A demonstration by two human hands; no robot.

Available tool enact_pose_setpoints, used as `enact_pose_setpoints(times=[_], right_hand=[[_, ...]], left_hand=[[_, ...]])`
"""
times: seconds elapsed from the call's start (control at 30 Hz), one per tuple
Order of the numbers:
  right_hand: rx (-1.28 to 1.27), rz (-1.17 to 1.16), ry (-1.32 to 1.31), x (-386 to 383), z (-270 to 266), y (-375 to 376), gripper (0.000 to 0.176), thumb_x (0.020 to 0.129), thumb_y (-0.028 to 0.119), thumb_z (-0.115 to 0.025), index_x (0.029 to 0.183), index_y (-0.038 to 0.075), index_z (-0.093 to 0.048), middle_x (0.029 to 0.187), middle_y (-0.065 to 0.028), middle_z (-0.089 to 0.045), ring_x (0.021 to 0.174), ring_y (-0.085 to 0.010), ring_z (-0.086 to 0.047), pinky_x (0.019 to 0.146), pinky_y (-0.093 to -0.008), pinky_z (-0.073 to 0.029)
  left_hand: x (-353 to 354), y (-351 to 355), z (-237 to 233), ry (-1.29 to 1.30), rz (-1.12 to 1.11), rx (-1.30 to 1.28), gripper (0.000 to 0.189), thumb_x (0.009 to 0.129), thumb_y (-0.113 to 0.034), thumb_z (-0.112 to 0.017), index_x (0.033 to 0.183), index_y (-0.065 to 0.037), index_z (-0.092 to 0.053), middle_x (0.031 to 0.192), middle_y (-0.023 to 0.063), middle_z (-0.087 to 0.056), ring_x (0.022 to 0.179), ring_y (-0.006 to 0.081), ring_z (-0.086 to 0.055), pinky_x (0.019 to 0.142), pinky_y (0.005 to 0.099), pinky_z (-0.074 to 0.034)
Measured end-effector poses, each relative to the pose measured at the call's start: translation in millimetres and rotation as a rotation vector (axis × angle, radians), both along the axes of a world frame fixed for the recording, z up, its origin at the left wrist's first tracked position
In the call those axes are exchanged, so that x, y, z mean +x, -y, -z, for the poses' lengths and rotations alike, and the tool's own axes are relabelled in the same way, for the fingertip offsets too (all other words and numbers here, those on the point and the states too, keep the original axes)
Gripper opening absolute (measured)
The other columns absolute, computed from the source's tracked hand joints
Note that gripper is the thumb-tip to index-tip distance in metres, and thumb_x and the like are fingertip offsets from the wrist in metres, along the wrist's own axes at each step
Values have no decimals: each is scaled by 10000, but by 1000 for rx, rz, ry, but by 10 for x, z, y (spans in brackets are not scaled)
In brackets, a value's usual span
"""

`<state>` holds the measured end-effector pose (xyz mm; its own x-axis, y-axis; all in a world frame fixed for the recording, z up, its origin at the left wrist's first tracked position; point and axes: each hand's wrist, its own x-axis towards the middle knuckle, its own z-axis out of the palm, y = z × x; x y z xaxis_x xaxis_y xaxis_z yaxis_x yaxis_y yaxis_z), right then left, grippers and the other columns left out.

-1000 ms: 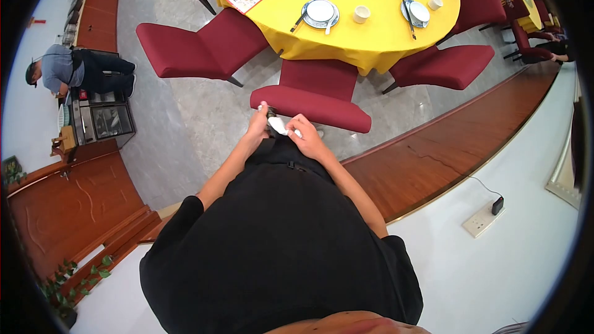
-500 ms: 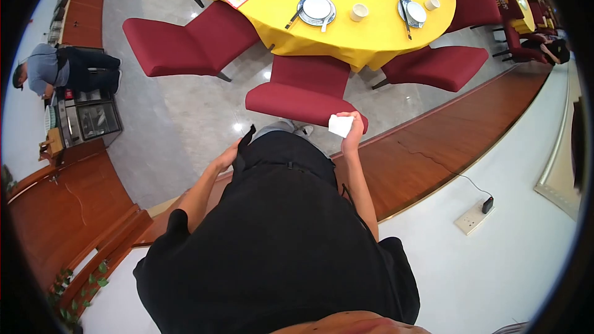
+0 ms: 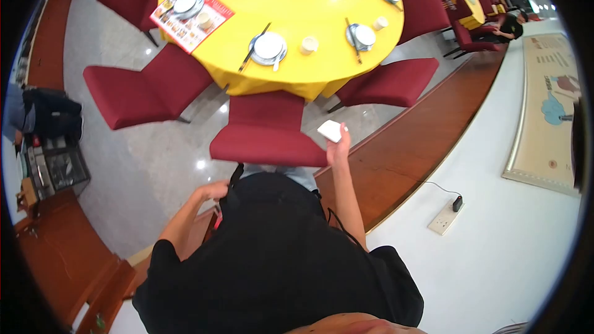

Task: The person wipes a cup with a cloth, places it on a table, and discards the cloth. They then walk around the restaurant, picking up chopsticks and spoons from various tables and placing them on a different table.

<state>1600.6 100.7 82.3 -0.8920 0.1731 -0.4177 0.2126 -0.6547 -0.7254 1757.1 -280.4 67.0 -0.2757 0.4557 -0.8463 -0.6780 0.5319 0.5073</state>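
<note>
My right hand [image 3: 337,147] is closed on a small flat white piece [image 3: 330,130] that looks like a folded cloth, held up beside the backrest of the nearest red chair [image 3: 266,146]. Low on the left, my left hand [image 3: 215,190] is closed at the side of my black apron [image 3: 236,177]. Its fingertips are mostly hidden behind a dark flap that sticks up there. Beyond the chair stands a round table with a yellow cloth [image 3: 223,71]. On its near side are a plate setting [image 3: 268,46], chopsticks [image 3: 254,47] and a small cup [image 3: 309,45].
More red chairs [image 3: 148,86] surround the table. A menu sheet [image 3: 191,17] lies at its left. One person [image 3: 52,114] stands by a cart at far left; another [image 3: 510,28] sits far right. A power strip [image 3: 445,216] with a plugged cable is on the white wall.
The view has turned and moved nearer the table, so the chairs and power strip sit further left. My right hand still holds the white piece, now beside the chair back.
</note>
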Motion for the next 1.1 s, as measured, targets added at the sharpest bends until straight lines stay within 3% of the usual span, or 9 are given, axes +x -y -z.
enact_pose_setpoints(times=[0.27, 0.37, 0.5, 0.53, 0.63, 0.7, 0.77, 0.9, 1.1], right_hand=[[-13, -200, 139, -684, 547, -422, 203, 931, 253, -527, 1027, 74, -529, 984, -68, -622, 896, -186, -605, 774, -340, -481], [97, -325, 151, -1032, 625, -678, 194, 942, 255, -534, 1043, 90, -512, 978, -54, -609, 889, -174, -604, 734, -330, -490], [222, -452, 169, -1479, 926, -1044, 194, 944, 300, -542, 1023, 125, -513, 928, -7, -617, 816, -123, -596, 642, -292, -451], [221, -442, 170, -1574, 946, -1078, 188, 946, 290, -543, 1024, 122, -511, 909, -4, -612, 796, -119, -590, 620, -281, -442], [343, -492, 168, -1895, 1059, -1159, 177, 942, 269, -559, 998, 108, -511, 898, 3, -602, 761, -96, -569, 559, -250, -407], [530, -519, 102, -2097, 1226, -1188, 161, 933, 231, -580, 966, 89, -512, 859, -2, -590, 709, -80, -554, 532, -232, -392], [654, -438, -96, -2349, 1669, -1258, 157, 904, 144, -621, 968, 48, -514, 883, -36, -603, 753, -97, -575, 602, -247, -453], [1097, -344, -175, -2788, 1410, -1113, 246, 830, 166, -682, 861, -20, -525, 810, -136, -584, 757, -211, -553, 722, -336, -458], [1323, -387, -560, -3709, 1623, -770, 197, 781, 70, -694, 844, -16, -528, 809, -171, -565, 770, -353, -549, 707, -392, -446]], left_hand=[[-384, -1093, 7, 155, -139, 57, 375, 858, -371, -507, 1057, -69, -602, 732, 7, -570, 640, 121, -514, 518, 354, -410], [47, -1880, 475, -171, -543, -118, 626, 911, -452, -471, 1312, 28, -450, 1349, 160, -466, 1228, 228, -436, 985, 354, -372], [379, -2284, 273, 45, -940, 36, 677, 954, -489, -400, 1368, 46, -383, 1405, 200, -402, 1327, 257, -344, 1108, 330, -206], [891, -2233, 1065, -28, -757, -64, 661, 962, -476, -392, 1375, 40, -376, 1420, 191, -381, 1338, 256, -324, 1115, 321, -185], [939, -2505, 1360, -264, -538, -189, 435, 932, -353, -483, 1149, 17, -555, 1156, 217, -589, 1054, 236, -556, 870, 355, -421], [263, -2845, 338, -472, -660, -548, 261, 797, -222, -611, 781, 35, -652, 742, 272, -599, 657, 295, -644, 591, 395, -473], [444, -2939, 773, -598, -816, -674, 182, 713, -148, -649, 684, 32, -650, 657, 258, -573, 594, 349, -632, 548, 411, -481], [135, -3145, 377, -599, -797, -926, 112, 661, -77, -617, 680, 24, -660, 666, 241, -585, 625, 392, -617, 588, 430, -496], [103, -3230, 92, -158, -773, -577, 357, 859, -253, -421, 990, 40, -577, 982, 304, -582, 951, 422, -572, 811, 432, -438]])
